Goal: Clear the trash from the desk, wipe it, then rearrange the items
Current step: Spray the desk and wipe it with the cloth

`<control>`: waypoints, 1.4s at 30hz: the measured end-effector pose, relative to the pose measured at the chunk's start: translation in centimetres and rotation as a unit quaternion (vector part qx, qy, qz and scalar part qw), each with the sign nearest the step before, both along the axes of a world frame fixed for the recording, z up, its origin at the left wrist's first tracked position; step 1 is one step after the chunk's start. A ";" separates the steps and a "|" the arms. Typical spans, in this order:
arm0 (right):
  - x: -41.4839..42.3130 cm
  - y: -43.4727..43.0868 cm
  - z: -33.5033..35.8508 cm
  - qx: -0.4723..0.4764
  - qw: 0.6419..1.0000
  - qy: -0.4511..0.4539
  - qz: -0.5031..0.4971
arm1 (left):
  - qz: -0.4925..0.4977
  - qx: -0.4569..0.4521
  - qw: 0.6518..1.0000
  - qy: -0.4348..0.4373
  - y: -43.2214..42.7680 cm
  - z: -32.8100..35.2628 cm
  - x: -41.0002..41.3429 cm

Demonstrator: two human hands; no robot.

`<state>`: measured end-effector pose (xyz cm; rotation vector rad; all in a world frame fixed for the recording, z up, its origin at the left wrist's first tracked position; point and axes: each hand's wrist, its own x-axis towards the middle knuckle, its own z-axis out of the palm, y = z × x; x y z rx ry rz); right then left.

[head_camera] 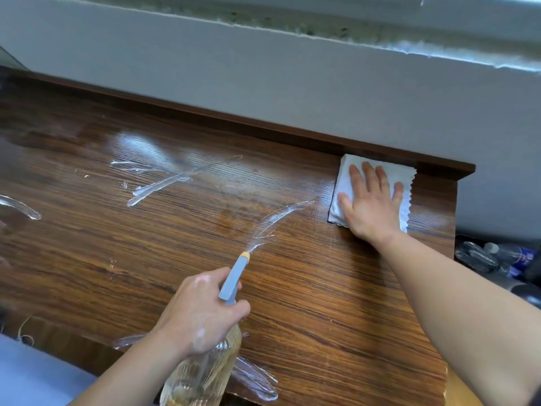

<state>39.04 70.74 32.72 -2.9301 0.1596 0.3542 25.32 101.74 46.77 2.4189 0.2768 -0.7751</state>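
Your left hand (202, 312) curls round the spray bottle (234, 278) at its neck, nozzle jetting toward the white cloth (347, 174) to wet its path | right hand (370, 200) flat, fingers spread, pressing that cloth at the desk (292, 303) far-right corner, ready to wipe | wet streaks (158, 186) mid-desk

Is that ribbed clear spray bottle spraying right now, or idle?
Spraying: a thin jet leaves the orange nozzle of the ribbed clear spray bottle, gripped by the left hand, and arcs onto the brown wooden desk.
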 end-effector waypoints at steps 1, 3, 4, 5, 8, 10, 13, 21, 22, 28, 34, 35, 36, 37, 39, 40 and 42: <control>0.1 0.5 0.0 0.008 1.000 0.000 -0.014 | -0.002 0.005 1.000 0.003 0.3 0.0 -0.2; 0.4 1.7 0.2 0.021 0.999 -0.002 -0.042 | 0.000 0.012 1.000 0.014 1.0 -0.2 -0.7; 0.4 2.3 0.2 0.022 0.998 -0.004 -0.050 | 0.002 0.013 1.000 0.021 1.4 -0.2 -0.9; 0.4 2.8 0.2 0.020 0.998 -0.005 -0.051 | 0.002 0.014 0.999 0.029 1.7 -0.2 -1.0; -0.2 4.8 0.2 0.011 1.000 0.000 0.007 | 0.001 0.006 0.999 0.034 2.6 -0.3 -1.5; -1.3 6.7 0.0 0.002 0.996 0.011 0.085 | 0.019 -0.013 0.999 0.025 3.0 -0.4 -1.6; -4.4 10.0 -0.3 0.001 0.978 0.019 0.209 | 0.010 -0.023 0.999 0.019 3.7 -0.6 -1.7; -18.0 7.7 0.3 0.043 0.887 0.027 0.460 | -0.037 -0.027 0.999 0.008 5.7 -0.7 -1.6; -18.0 6.7 0.5 0.046 0.877 0.030 0.478 | -0.037 -0.027 0.999 0.010 5.8 -0.7 -1.5; -9.1 5.6 -0.3 0.007 0.934 0.046 0.355 | -0.042 -0.027 0.999 0.005 6.7 -0.8 -0.8; 1.5 9.3 0.2 0.016 0.992 0.041 0.118 | -0.030 -0.029 0.999 -0.005 6.9 -1.1 -0.7; 2.1 10.4 0.3 0.021 0.994 0.045 0.093 | -0.029 -0.032 0.999 -0.004 6.9 -1.1 -0.8; 2.4 11.4 0.3 0.025 0.996 0.047 0.076 | -0.029 -0.034 0.999 -0.002 6.9 -1.2 -0.8; 2.3 12.4 0.3 0.024 0.996 0.044 0.075 | -0.028 -0.036 0.999 -0.001 7.0 -1.2 -0.9; 0.8 13.9 0.5 0.016 0.991 0.043 0.123 | -0.025 -0.040 0.999 -0.003 7.0 -1.3 -1.1; -0.7 14.4 0.4 0.011 0.985 0.047 0.165 | -0.024 -0.041 0.999 -0.004 7.1 -1.3 -1.2; -5.0 14.9 0.0 0.014 0.968 0.045 0.247 | -0.019 -0.043 0.999 -0.003 7.1 -1.3 -1.4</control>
